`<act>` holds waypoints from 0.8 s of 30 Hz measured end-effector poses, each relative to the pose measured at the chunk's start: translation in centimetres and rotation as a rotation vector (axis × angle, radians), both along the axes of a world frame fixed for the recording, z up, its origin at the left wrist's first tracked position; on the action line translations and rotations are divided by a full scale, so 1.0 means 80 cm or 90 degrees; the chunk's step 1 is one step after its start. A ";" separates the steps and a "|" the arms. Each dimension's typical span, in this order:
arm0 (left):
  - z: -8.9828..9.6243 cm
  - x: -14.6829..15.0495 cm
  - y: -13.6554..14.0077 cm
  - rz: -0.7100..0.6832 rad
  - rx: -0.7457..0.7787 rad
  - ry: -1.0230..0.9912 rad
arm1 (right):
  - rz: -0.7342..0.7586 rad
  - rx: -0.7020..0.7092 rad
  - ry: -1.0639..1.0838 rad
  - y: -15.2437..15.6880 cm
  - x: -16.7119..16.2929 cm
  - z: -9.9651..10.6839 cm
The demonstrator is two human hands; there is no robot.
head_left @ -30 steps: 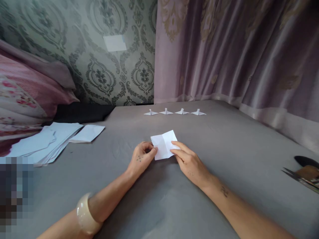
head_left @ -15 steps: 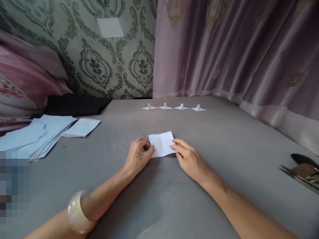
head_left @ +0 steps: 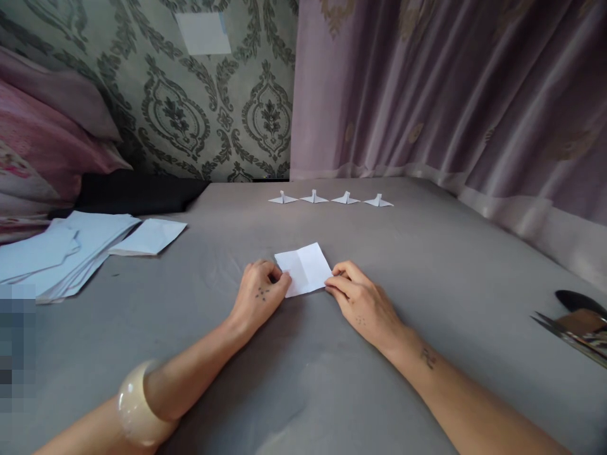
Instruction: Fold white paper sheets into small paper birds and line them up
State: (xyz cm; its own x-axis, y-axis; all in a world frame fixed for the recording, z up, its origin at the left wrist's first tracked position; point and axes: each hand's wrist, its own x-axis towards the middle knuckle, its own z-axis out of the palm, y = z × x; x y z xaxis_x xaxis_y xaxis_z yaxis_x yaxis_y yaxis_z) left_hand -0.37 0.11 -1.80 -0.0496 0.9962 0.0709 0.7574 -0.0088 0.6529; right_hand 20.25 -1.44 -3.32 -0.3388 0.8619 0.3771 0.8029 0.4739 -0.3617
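Observation:
A small white sheet of paper with a crease down its middle is held just in front of me, over the grey cloth. My left hand pinches its lower left edge between thumb and fingers. At the lower right corner, the fingertips of my right hand are closed on the paper. Farther back, several small folded white paper figures with pointed wings stand in a row.
On the left lie a stack of white paper and a separate folded white sheet. Scissors rest at the right edge beside a dark object. A purple curtain hangs along the back right, above the grey cloth.
The paper has turned slightly counterclockwise, and my right fingers have shifted down to its lower corner. The whole view has tilted slightly downward.

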 end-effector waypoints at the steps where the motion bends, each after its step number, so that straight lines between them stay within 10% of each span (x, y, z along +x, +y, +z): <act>1: -0.001 0.000 0.000 0.000 -0.003 0.003 | 0.001 -0.002 -0.007 0.000 0.000 0.001; 8: -0.007 0.004 -0.008 0.045 0.247 0.097 | 0.019 -0.046 -0.009 0.001 -0.001 0.005; 12: -0.006 0.010 -0.019 -0.147 0.367 0.206 | 0.029 -0.059 0.030 0.003 0.000 0.004; 24: -0.009 0.012 -0.012 -0.355 0.340 0.308 | 0.015 -0.059 0.086 0.007 -0.001 -0.004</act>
State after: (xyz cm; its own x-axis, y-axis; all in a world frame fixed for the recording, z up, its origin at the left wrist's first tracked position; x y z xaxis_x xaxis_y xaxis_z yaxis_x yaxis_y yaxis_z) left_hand 0.57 -0.81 -2.48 0.5847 0.6959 0.4169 0.7431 -0.6656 0.0688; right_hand 20.13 -0.88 -3.64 -0.3112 0.8873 0.3403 0.7333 0.4520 -0.5080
